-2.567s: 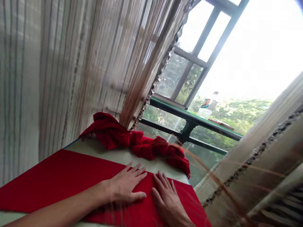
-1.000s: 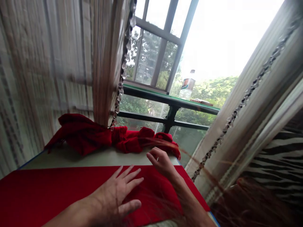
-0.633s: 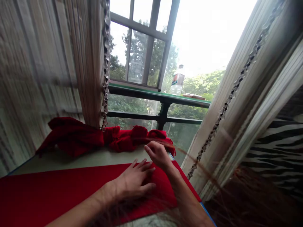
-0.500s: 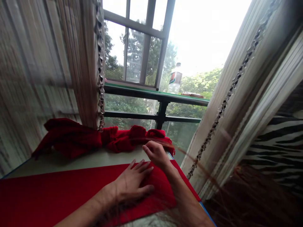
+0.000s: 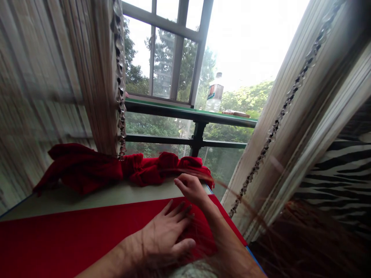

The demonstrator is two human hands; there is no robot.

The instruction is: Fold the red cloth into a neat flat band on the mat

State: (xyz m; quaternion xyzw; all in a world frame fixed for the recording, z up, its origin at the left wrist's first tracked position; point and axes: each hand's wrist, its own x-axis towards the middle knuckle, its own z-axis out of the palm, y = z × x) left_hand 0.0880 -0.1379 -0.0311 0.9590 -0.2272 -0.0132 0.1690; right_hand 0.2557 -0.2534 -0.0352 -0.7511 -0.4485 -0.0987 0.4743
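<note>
A smooth red cloth (image 5: pixel 72 239) lies spread over a pale table (image 5: pixel 116 197). On it my left hand (image 5: pixel 168 227) rests palm down, fingers spread and holding nothing. My right hand (image 5: pixel 191 189) sits at the cloth's far edge, close to its right corner. Its fingers are curled closed, and their undersides are hidden, so I cannot tell whether they pinch anything. Behind both hands, a crumpled red scarf (image 5: pixel 145 170) with a fringed end stretches along the back of the table, just beyond my right hand.
Past the table runs a dark window railing (image 5: pixel 162 110). A plastic bottle (image 5: pixel 214 92) and a flat brown item (image 5: pixel 236 114) sit on its ledge. Striped curtains (image 5: pixel 98 77) with bead strings hang on both sides. Zebra-striped fabric (image 5: pixel 342 173) is at right. Blurred hair strands cross the view.
My left hand has slid a little to the right and nearer across the red cloth, still spread. The right hand stays in nearly the same place. The view has shifted slightly.
</note>
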